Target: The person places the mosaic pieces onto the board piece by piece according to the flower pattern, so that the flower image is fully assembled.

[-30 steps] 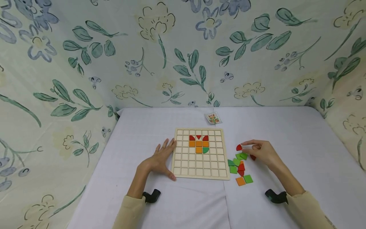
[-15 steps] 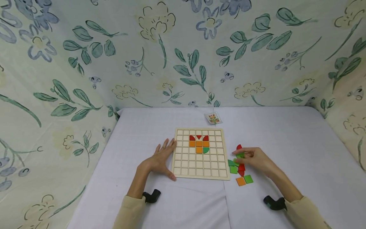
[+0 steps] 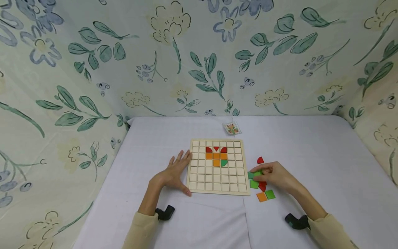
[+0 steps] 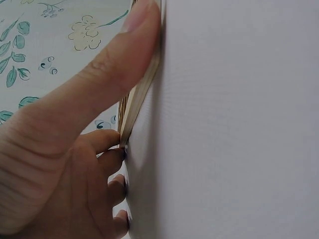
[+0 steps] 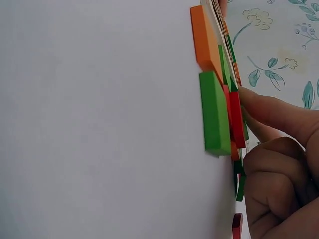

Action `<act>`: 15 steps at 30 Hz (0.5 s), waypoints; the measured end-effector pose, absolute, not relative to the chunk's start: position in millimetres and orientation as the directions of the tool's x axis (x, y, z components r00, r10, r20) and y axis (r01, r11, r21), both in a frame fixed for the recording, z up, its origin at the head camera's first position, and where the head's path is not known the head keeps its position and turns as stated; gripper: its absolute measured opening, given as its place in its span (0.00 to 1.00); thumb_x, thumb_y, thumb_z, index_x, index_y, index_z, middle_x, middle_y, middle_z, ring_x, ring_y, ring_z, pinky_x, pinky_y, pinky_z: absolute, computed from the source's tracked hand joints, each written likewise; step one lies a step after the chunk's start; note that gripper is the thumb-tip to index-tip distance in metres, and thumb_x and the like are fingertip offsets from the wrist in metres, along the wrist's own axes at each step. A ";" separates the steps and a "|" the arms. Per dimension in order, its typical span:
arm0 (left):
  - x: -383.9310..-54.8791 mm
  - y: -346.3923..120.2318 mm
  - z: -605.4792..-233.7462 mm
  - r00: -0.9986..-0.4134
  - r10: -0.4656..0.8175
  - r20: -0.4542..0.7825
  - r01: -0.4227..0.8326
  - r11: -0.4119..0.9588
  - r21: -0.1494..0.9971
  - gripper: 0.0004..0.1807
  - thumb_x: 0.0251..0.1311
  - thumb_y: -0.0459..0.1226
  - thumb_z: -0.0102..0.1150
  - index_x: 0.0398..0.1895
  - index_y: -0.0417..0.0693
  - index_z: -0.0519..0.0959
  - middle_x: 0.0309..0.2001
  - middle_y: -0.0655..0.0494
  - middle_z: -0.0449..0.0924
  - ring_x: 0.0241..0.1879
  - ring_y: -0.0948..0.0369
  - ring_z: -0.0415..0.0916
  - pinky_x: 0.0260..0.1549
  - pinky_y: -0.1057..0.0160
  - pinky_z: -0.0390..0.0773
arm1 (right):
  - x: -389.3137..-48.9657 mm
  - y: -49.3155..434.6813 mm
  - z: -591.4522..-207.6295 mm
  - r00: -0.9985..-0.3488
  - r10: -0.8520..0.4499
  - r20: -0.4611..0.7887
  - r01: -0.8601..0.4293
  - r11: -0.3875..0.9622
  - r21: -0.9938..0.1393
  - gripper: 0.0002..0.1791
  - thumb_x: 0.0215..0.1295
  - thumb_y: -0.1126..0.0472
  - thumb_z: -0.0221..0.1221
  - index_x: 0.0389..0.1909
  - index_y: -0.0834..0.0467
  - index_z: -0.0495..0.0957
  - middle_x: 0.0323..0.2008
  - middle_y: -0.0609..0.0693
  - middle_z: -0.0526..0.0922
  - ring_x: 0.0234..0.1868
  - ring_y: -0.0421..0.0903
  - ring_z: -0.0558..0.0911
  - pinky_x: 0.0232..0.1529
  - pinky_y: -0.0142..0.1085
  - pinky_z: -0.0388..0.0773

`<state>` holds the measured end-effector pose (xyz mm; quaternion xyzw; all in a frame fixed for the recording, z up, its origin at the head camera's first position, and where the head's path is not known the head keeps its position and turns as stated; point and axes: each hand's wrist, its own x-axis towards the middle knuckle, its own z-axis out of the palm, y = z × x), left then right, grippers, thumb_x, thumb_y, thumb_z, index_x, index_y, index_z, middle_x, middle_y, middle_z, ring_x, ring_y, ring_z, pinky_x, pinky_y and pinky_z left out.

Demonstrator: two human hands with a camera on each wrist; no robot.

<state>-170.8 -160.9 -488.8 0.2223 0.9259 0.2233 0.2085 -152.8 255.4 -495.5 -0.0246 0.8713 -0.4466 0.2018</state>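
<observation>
A square wooden grid board (image 3: 201,178) lies on the table, bearing a small pattern of red, orange and green pieces. My left hand (image 3: 171,175) rests at its left side, fingers spread against the edge and thumb at the near left corner. To the right of the board, my right hand (image 3: 276,176) reaches into loose flat tiles, thumb and index finger on either side of a light green tile (image 3: 257,173). Whether they pinch it I cannot tell. A dark green piece (image 3: 250,175) lies right at the index fingertip. Red tiles (image 3: 262,186) are partly covered by the hand.
A small pattern card (image 3: 231,128) lies behind the board. Close to the right hand are a red rounded piece (image 3: 260,160), an orange tile (image 3: 262,197) and a green tile (image 3: 270,194). A patterned cloth (image 3: 199,58) hangs behind the white-covered table (image 3: 304,145).
My right hand has moved left and nearer to me, from the red rounded piece to the green tiles beside the board. The left hand has stayed in place.
</observation>
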 end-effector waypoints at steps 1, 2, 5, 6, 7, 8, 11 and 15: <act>-170.8 -160.7 -488.6 -0.814 0.505 -0.288 0.319 0.802 0.505 0.84 0.30 0.56 0.88 0.85 0.48 0.38 0.86 0.53 0.28 0.85 0.50 0.21 0.83 0.41 0.28 | -153.3 255.5 -495.1 -0.921 -0.214 -0.326 0.137 0.605 -0.785 0.18 0.61 0.55 0.73 0.50 0.58 0.88 0.17 0.44 0.58 0.22 0.41 0.61 0.24 0.34 0.58; -171.0 -160.6 -488.7 -0.814 0.504 -0.288 0.319 0.803 0.504 0.84 0.30 0.56 0.88 0.85 0.48 0.38 0.86 0.53 0.28 0.85 0.50 0.21 0.83 0.41 0.28 | -154.1 255.8 -494.6 -0.924 -0.208 -0.320 0.133 0.610 -0.781 0.18 0.61 0.55 0.73 0.49 0.58 0.88 0.17 0.44 0.58 0.22 0.41 0.61 0.24 0.34 0.58; -171.3 -160.3 -488.3 -0.815 0.502 -0.289 0.318 0.804 0.502 0.84 0.30 0.56 0.88 0.85 0.48 0.38 0.86 0.54 0.28 0.85 0.50 0.21 0.83 0.41 0.27 | -157.5 257.1 -492.7 -0.936 -0.181 -0.303 0.128 0.625 -0.770 0.17 0.62 0.55 0.72 0.49 0.58 0.88 0.16 0.44 0.58 0.22 0.41 0.60 0.22 0.34 0.56; -171.3 -160.3 -488.1 -0.816 0.502 -0.289 0.317 0.804 0.502 0.84 0.30 0.56 0.88 0.85 0.48 0.38 0.86 0.54 0.28 0.85 0.50 0.21 0.83 0.41 0.27 | -158.8 257.3 -491.8 -0.939 -0.170 -0.299 0.130 0.629 -0.767 0.17 0.63 0.55 0.72 0.50 0.58 0.88 0.17 0.44 0.59 0.22 0.41 0.60 0.22 0.34 0.55; -171.4 -160.3 -488.2 -0.816 0.501 -0.289 0.316 0.805 0.502 0.84 0.30 0.56 0.88 0.85 0.48 0.38 0.86 0.54 0.28 0.85 0.50 0.21 0.83 0.41 0.27 | -159.9 257.3 -491.1 -0.941 -0.163 -0.296 0.130 0.633 -0.763 0.16 0.63 0.55 0.72 0.50 0.58 0.88 0.17 0.44 0.59 0.22 0.41 0.60 0.22 0.34 0.55; -171.4 -160.4 -488.2 -0.816 0.499 -0.290 0.314 0.805 0.503 0.84 0.30 0.56 0.88 0.85 0.49 0.38 0.86 0.54 0.28 0.85 0.50 0.21 0.83 0.41 0.27 | -161.0 257.2 -490.5 -0.943 -0.157 -0.294 0.131 0.636 -0.760 0.16 0.64 0.56 0.71 0.50 0.58 0.88 0.17 0.44 0.59 0.22 0.41 0.60 0.22 0.34 0.55; -171.2 -160.4 -487.8 -0.817 0.498 -0.289 0.313 0.806 0.503 0.84 0.29 0.56 0.89 0.85 0.49 0.38 0.86 0.54 0.28 0.85 0.50 0.21 0.83 0.42 0.28 | -162.9 255.5 -488.4 -0.948 -0.134 -0.288 0.136 0.649 -0.749 0.16 0.65 0.57 0.70 0.50 0.60 0.88 0.17 0.45 0.60 0.23 0.42 0.61 0.23 0.34 0.56; -170.7 -160.4 -488.5 -0.817 0.499 -0.289 0.310 0.803 0.508 0.84 0.29 0.56 0.89 0.85 0.49 0.38 0.86 0.54 0.28 0.85 0.50 0.21 0.83 0.41 0.28 | -163.1 252.9 -486.9 -0.952 -0.120 -0.282 0.140 0.646 -0.750 0.17 0.64 0.56 0.71 0.49 0.61 0.87 0.17 0.45 0.60 0.23 0.42 0.61 0.24 0.35 0.56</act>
